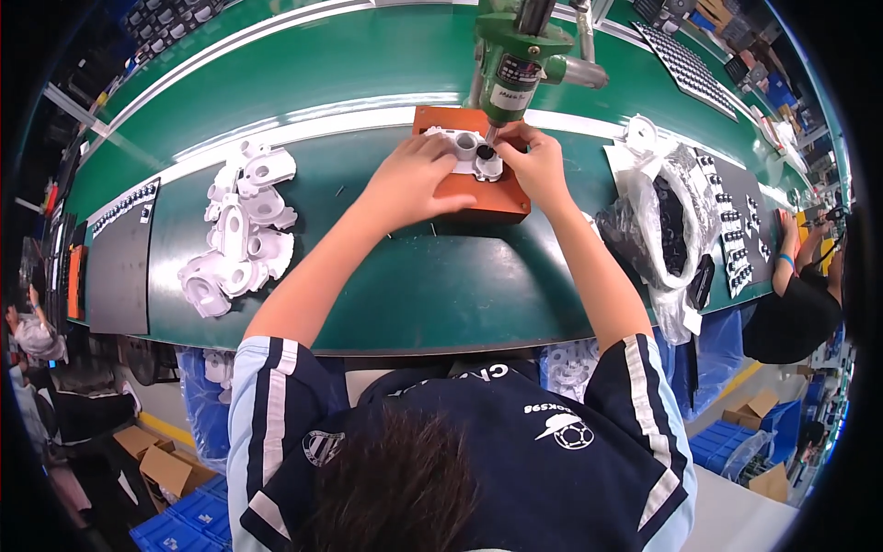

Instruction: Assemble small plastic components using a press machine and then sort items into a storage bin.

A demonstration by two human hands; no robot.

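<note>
A white molded plastic part [466, 145] with a round collar lies on an orange block fixture [497, 198]. Into its right side is set a small round black piece [485, 152], directly below the tip of a green bench press [520, 69]. My left hand [414, 179] rests its fingers on the part's left end, with the thumb spread away toward the fixture's front. Beside the press tip, my right hand [535, 164] has its thumb and fingers closed at the part's right edge; what they pinch is hidden.
White plastic housings [244, 225] are heaped at left, beside a dark board [120, 262]. On the right stands a clear bag of black pieces [676, 221], near trays of small parts [731, 221]. A co-worker's arm [786, 253] shows at far right.
</note>
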